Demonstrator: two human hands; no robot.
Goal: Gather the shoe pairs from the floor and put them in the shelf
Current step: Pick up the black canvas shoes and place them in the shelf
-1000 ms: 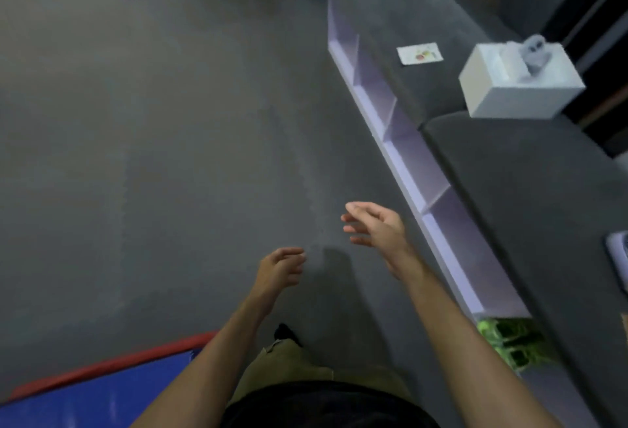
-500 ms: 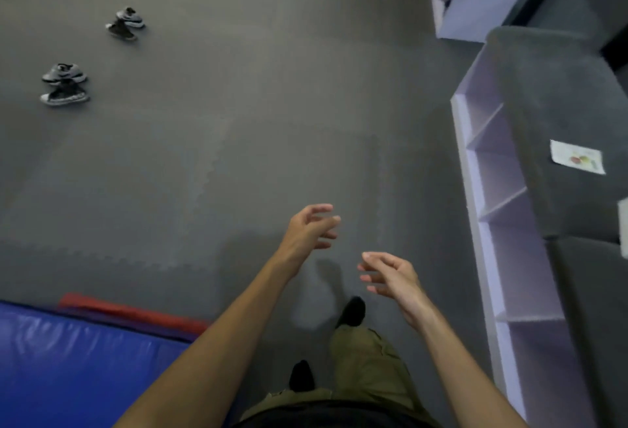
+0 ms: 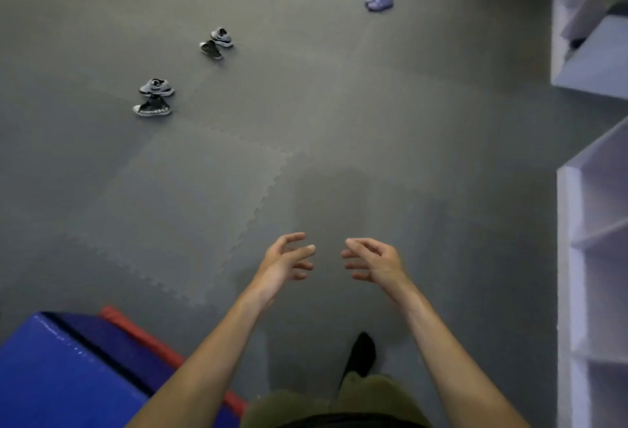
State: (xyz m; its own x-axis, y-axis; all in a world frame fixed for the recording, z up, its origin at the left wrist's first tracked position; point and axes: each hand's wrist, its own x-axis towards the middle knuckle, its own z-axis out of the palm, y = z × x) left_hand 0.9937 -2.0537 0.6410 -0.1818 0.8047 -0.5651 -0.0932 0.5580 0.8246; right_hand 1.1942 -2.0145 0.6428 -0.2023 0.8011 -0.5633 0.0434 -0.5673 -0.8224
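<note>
1. Two hands were out in front, both empty: left hand (image 3: 283, 263) and right hand (image 3: 373, 263), fingers (image 3: 299, 252) spread and loosely curled, gripping nothing.
2. Shelf (image 3: 593, 257) stood just to the right, its visible compartments bare.
3. Nearest shoes lay well ahead and to the left: a dark canvas sneaker (image 3: 152, 109) touching a grey-white trainer (image 3: 156, 87), long axes running left-right. Left hand was nearer.
4. Second mixed pair (image 3: 216, 42) lay farther, also left.
5. Purple pair (image 3: 379, 1) lay farthest, ahead-right, side by side.
6. Sneaker's sidewall lettering was too blurred to read.
</note>
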